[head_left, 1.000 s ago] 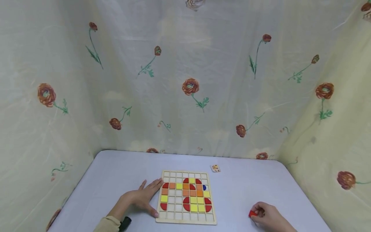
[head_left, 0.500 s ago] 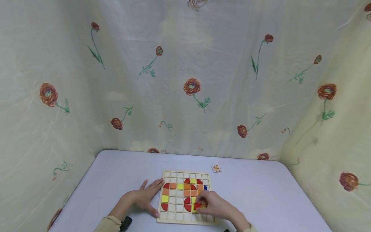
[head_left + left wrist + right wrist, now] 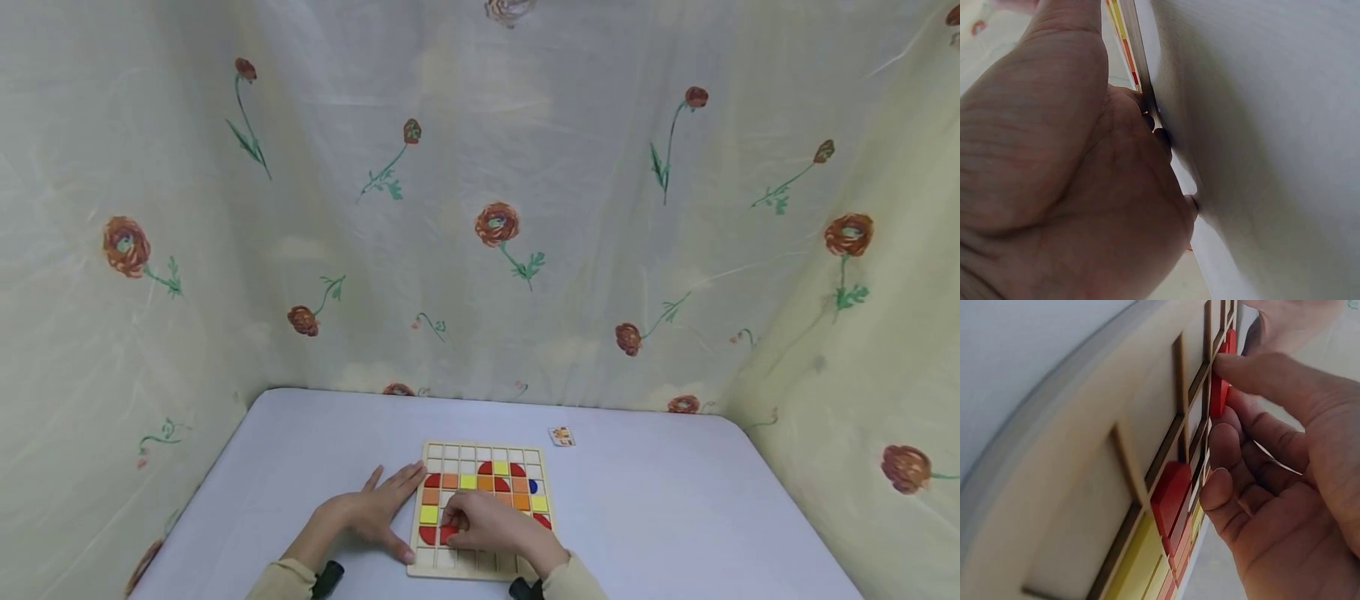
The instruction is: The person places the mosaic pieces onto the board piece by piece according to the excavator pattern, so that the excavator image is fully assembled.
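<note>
A wooden grid board (image 3: 450, 573) lies on the table, several cells filled with red, yellow and orange tiles. My left hand (image 3: 371, 512) rests along its left edge, fingers spread and thumb at the lower left corner. In the left wrist view the palm of the left hand (image 3: 1079, 169) stands beside the board's edge. Over the lower left of the grid, my right hand (image 3: 491, 525) pinches a red tile (image 3: 448, 534) between thumb and fingers, beside a red quarter-round tile (image 3: 427, 535). The right wrist view shows this red tile (image 3: 1217, 397) at a cell; its exact shape is partly hidden.
A small picture card (image 3: 562, 437) lies beyond the board's upper right corner. One blue piece (image 3: 532, 486) sits near the board's right edge. The white table (image 3: 675, 500) extends on both sides, with a flowered curtain (image 3: 420, 250) behind it.
My right hand, with the red tile in its fingers, has moved left from the table's right side, across the board, to its lower left part. The left hand stays at the board's edge.
</note>
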Motion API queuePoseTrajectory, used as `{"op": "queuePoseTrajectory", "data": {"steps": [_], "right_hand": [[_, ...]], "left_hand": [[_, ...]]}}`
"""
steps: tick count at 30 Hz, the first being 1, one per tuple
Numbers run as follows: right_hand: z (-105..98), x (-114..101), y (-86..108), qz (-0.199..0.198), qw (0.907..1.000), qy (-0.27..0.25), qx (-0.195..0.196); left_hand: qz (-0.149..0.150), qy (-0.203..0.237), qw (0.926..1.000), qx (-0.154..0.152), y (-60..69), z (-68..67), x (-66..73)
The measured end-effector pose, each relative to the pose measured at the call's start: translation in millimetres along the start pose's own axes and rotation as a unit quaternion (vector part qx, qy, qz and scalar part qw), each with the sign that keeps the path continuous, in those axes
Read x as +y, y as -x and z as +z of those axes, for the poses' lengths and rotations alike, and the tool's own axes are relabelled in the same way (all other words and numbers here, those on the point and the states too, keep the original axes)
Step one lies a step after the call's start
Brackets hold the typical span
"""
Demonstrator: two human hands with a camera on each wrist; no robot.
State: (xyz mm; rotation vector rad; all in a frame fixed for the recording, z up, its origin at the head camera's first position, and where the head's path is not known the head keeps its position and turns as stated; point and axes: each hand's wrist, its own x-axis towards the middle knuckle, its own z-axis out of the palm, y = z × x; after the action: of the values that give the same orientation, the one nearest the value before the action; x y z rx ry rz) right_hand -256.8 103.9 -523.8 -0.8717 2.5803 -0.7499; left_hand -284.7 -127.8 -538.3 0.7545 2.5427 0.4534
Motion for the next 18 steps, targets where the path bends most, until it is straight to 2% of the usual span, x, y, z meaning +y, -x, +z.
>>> {"op": "queuePoseTrajectory", "data": {"steps": [12,18], "right_hand": [[-1.6,-3.7,-0.8,-0.022,0.9992,0.035,0.002],[1.1,-5.9,-0.3,-0.007,0.9995,0.029,0.006]], "left_hand": [[-0.001,-0.003,1.0,0.001,0.3,-0.1,-1.2],[0.001,-0.01,0.9999,0.002,-1.5,0.9,-3.3]]}}
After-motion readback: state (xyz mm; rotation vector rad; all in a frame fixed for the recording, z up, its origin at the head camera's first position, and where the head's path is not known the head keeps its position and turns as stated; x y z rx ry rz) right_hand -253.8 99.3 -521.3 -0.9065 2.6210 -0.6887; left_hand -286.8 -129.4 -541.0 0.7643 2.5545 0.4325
